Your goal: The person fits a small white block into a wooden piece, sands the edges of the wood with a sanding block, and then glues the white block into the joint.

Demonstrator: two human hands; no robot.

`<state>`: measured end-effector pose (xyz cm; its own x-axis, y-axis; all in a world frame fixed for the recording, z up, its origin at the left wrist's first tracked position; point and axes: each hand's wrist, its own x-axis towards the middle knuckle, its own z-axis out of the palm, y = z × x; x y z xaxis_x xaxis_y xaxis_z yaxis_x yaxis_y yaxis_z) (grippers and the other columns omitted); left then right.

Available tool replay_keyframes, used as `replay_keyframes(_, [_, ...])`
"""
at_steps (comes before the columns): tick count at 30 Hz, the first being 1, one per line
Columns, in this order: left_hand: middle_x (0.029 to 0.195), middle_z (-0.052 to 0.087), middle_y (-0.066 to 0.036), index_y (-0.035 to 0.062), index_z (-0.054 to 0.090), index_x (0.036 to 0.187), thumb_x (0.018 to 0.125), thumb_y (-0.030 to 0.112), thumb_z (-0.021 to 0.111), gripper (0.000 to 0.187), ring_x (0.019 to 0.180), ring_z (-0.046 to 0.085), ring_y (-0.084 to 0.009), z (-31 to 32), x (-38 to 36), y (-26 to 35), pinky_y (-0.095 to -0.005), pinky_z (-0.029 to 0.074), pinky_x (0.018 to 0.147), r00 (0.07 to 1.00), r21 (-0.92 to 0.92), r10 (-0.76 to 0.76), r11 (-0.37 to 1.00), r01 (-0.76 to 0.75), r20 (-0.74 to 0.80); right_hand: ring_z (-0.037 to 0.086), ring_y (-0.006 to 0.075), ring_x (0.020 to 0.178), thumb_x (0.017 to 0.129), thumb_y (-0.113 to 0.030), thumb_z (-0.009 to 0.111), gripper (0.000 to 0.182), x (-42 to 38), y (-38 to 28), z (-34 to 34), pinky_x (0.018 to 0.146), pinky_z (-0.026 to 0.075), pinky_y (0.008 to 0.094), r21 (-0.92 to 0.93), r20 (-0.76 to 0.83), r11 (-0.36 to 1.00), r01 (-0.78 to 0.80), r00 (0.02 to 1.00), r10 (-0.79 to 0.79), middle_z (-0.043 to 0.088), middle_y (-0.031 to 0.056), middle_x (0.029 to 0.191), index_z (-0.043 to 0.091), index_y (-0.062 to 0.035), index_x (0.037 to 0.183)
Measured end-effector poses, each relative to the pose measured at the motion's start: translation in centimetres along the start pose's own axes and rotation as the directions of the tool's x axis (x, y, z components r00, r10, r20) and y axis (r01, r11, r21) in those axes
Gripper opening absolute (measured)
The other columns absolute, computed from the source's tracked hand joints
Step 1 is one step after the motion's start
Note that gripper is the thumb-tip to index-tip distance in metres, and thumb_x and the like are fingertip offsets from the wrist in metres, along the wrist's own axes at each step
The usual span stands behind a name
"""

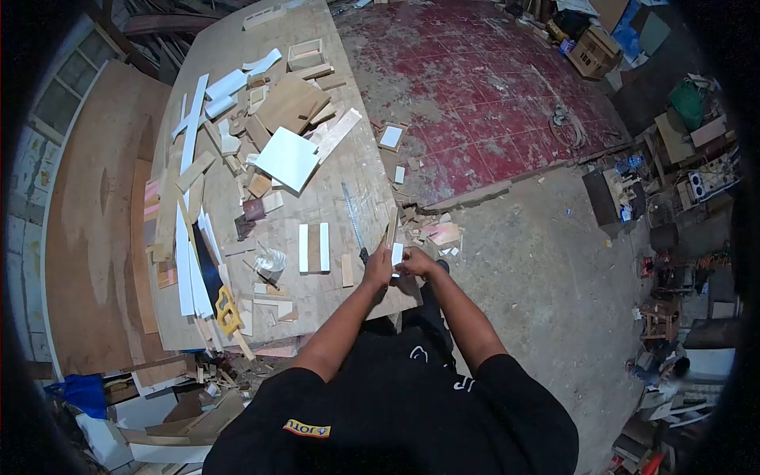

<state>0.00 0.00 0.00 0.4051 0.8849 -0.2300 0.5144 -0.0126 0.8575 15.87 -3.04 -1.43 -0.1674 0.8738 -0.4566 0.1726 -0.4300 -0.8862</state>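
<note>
At the table's right edge, my left hand [379, 267] is closed around a small wooden piece with a white face [397, 252]. A narrow bare-wood strip [392, 225] stands up from the same grip. My right hand [417, 262] has its fingers curled against the white piece from the right side. Left of my hands lies a flat block with a brown middle and two white side strips [319, 248]. Between them rests a short wood strip [347, 270]. A metal ruler [352, 214] points away from me just beyond my left hand.
The wooden worktable [332, 170] carries a yellow-handled handsaw [227, 310], a clear plastic container [270, 264], a white square board [287, 158] and many wood offcuts. Scraps [443, 233] litter the concrete floor right of the table. A large plywood sheet [99, 229] stands at left.
</note>
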Motion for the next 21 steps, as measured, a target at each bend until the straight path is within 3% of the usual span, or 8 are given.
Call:
replay_keyframes(3, [0.109,0.059,-0.032,0.0092,0.035,0.144,0.097,0.025,0.034,0.049,0.102,0.058,-0.0456,-0.1,-1.3,0.0,-0.0474,0.045,0.088,0.996,-0.041,0.033,0.999,-0.036,-0.079,0.053,0.0109,0.057,0.076,-0.007,0.073,0.014,-0.2,0.2,0.4,0.049,0.041,0.0261,0.182,0.032,0.977,-0.112,0.994,0.108,0.059,0.0011,0.071,0.063,-0.0049,0.087])
replay_keyframes(13, [0.104,0.059,-0.033,0.0064,0.037,0.142,0.098,0.025,0.034,0.048,0.098,0.059,-0.0469,0.1,-0.4,0.2,-0.0490,0.045,0.085,0.988,-0.045,0.088,0.994,-0.095,-0.124,0.053,0.0101,0.056,0.076,-0.011,0.075,0.018,0.8,-0.6,-0.4,0.049,0.042,0.0261,0.075,-0.083,0.985,-0.155,0.983,0.161,0.061,0.0017,0.073,0.064,-0.0049,0.088])
replay_keyframes(15, [0.102,0.060,-0.033,0.0064,0.037,0.142,0.098,0.026,0.034,0.048,0.098,0.059,-0.0466,0.3,-0.5,0.3,-0.0483,0.046,0.084,0.990,-0.036,0.051,0.998,-0.056,-0.131,0.059,0.0138,0.061,0.074,-0.019,0.077,0.023,0.8,-1.1,-1.0,0.052,0.045,0.0302,0.152,-0.322,0.981,-0.123,0.932,0.166,0.065,0.0057,0.074,0.064,-0.0030,0.084])
replay_keyframes(16, [0.102,0.060,-0.033,0.0064,0.037,0.142,0.098,0.026,0.034,0.048,0.098,0.059,-0.0466,0.4,-0.3,0.2,-0.0483,0.046,0.084,0.990,-0.034,0.054,0.998,-0.059,-0.133,0.062,0.0150,0.065,0.074,-0.016,0.076,0.023,1.6,-1.0,-1.3,0.054,0.047,0.0301,0.110,-0.363,0.990,-0.087,0.924,0.122,0.068,0.0071,0.080,0.066,-0.0022,0.089])
replay_keyframes(21, [0.099,0.060,-0.033,0.0037,0.036,0.142,0.099,0.026,0.035,0.048,0.095,0.059,-0.0472,0.4,-0.4,-0.4,-0.0479,0.046,0.082,0.985,-0.070,0.035,0.996,-0.047,-0.166,0.058,0.0119,0.060,0.078,-0.009,0.074,0.021,4.1,-2.4,-1.8,0.049,0.043,0.0277,0.281,-0.350,0.958,-0.053,0.924,0.153,0.064,0.0044,0.078,0.064,-0.0031,0.095])
